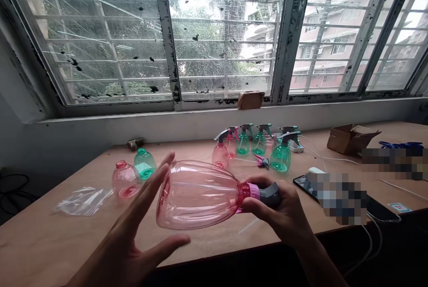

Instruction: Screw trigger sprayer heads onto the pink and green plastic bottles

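A pink transparent spray bottle (pixel 197 193) lies sideways in the air above the wooden table (pixel 50 233), its base pointing left. My right hand (pixel 284 211) is closed around its grey spray head and pink collar (pixel 252 191). My left hand (pixel 140 229) is open with fingers spread, its fingertips near the bottle's base, touching it lightly or just short of it.
Two capless bottles, pink (pixel 125 181) and green (pixel 145 164), stand at the left by a clear plastic bag (pixel 83 200). Several assembled pink and green spray bottles (pixel 257 144) stand near the windowsill. A phone (pixel 306 184), cables and a cardboard box (pixel 351 137) lie at the right.
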A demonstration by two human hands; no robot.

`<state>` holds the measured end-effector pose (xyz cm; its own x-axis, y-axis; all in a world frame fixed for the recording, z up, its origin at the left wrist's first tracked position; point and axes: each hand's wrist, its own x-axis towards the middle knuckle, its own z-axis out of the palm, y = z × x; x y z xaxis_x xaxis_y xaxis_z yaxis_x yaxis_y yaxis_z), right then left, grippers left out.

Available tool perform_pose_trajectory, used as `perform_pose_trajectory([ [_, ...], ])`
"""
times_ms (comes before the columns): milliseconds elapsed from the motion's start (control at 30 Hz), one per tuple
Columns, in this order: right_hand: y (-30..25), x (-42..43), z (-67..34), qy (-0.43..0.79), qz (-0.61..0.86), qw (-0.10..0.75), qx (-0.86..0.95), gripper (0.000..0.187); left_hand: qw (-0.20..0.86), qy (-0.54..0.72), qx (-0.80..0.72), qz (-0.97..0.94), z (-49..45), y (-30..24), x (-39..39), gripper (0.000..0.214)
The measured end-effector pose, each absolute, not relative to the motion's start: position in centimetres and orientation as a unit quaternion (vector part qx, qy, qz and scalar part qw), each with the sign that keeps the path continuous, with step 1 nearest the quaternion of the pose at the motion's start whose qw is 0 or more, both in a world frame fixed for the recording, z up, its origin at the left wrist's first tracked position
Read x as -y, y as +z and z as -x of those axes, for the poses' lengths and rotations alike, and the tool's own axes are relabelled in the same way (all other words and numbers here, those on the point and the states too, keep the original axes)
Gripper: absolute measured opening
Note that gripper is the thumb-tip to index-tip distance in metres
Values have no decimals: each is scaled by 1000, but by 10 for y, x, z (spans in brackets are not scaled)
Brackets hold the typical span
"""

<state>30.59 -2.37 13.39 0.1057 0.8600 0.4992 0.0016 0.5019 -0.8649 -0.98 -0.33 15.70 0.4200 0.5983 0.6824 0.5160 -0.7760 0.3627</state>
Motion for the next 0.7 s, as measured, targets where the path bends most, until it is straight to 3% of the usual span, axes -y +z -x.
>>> perform_pose_trajectory([
  [67, 135, 24, -306, 299, 374, 652, 588, 26, 73, 433, -343, -830, 10, 154, 1, 96],
  [233, 135, 22, -307, 262, 357, 659, 608, 23, 130, 493, -349, -787, 4, 158, 2, 79],
  [500, 137, 26, -307, 425, 342, 631, 552, 36, 112, 487, -267, -824, 0, 162, 6, 74],
  [700, 135, 27, -309, 427, 351, 633, 542, 41, 102, 461, -339, -814, 9, 150, -3, 91],
])
